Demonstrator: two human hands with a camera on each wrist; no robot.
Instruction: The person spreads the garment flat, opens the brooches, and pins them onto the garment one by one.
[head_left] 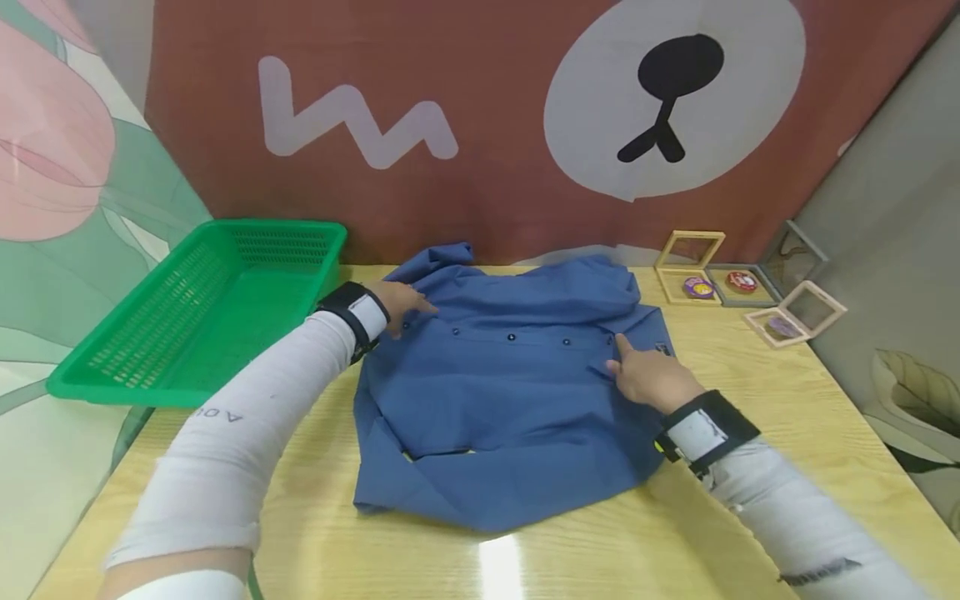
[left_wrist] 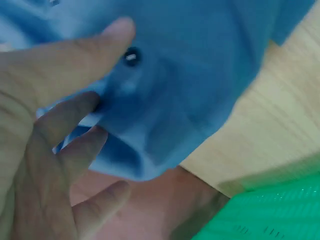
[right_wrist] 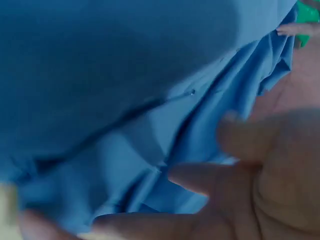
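A blue shirt [head_left: 487,400] lies on the table with its button strip running across it and several dark buttons [head_left: 512,337] showing. My left hand [head_left: 401,304] is at the shirt's upper left, by the leftmost button. In the left wrist view its thumb [left_wrist: 112,40] lies over the cloth beside a button [left_wrist: 132,57], apart from the loosely bent fingers [left_wrist: 82,145]. At the other end of the strip is my right hand [head_left: 652,375]. The right wrist view shows its thumb [right_wrist: 240,132] and fingers [right_wrist: 200,175] spread over the cloth, with nothing between them.
A green plastic basket [head_left: 225,304] stands on the left. At the back right are small open framed boxes [head_left: 692,267], some holding round badges [head_left: 741,282]. The wooden table [head_left: 375,558] meets a brown printed backdrop [head_left: 480,208] behind the shirt.
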